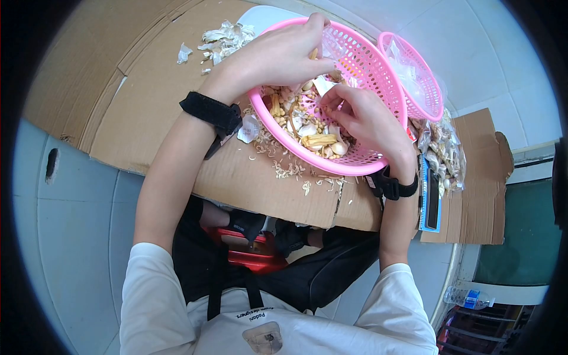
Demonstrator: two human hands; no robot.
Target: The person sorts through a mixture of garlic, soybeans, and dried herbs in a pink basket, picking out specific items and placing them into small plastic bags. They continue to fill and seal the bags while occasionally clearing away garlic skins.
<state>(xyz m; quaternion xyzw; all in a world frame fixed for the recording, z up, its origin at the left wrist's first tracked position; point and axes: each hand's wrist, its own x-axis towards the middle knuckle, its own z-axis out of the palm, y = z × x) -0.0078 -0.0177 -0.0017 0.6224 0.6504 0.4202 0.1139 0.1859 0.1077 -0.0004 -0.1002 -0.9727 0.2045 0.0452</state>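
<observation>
A pink plastic basket (278, 131), its sides pierced with holes, rests tilted on cardboard. Inside lie round tan beans, pale bulb-like pieces (339, 148), bundles of yellow strips (319, 140) and white flakes. My left hand (293, 52) reaches over the basket's left rim, fingers curled with thumb and index apart. Whatever it holds is mostly hidden; a yellowish bit shows between the fingers. Coming from the right side, my right hand (362, 113) is low inside the basket. Its thumb and fingertips are pinched together above the beans, on something too small to name.
White papery scraps (228, 40) lie at the back left. Small pale curled bits (288, 168) are scattered along the front. A second pink basket (436, 109) holds clear plastic. Filled plastic bags (442, 151) and a blue-edged box (432, 198) sit right, on cardboard (482, 177).
</observation>
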